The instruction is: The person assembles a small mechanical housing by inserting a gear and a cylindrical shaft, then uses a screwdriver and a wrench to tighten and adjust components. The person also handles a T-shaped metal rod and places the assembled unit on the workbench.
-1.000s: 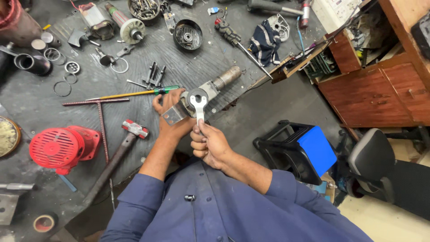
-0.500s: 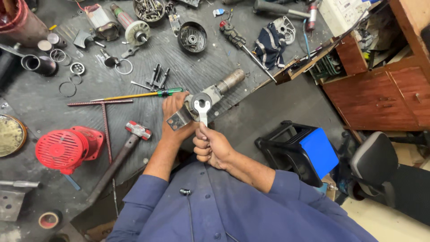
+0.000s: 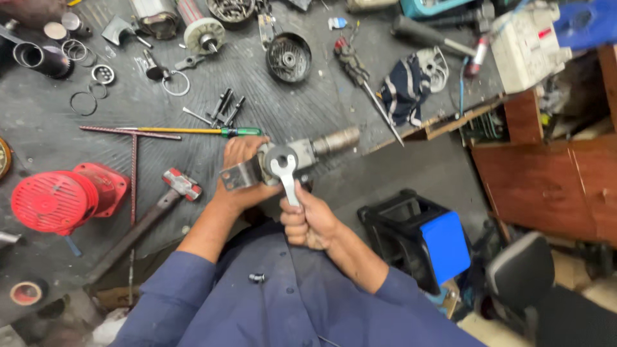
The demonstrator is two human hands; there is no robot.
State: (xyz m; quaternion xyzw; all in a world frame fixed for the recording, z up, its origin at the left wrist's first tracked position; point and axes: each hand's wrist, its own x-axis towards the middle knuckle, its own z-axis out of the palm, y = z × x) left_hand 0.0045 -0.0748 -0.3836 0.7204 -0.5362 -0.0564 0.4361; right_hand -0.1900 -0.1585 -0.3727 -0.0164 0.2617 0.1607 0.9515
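My left hand grips a grey metal power-tool body at the near edge of the workbench, with a metal guard by my fingers. My right hand is closed around the handle of a flat silver spanner. The spanner's forked head sits on the tool's round head. Both blue sleeves show at the bottom of the view.
On the dark rubber mat lie a hammer, a red fan cover, a green-handled screwdriver, rings, a black round housing and a cloth. A blue-and-black case and wooden cabinet stand right.
The spanner handle has swung slightly, from tilted to nearly straight toward me, with my right hand following. My left hand keeps its hold on the tool.
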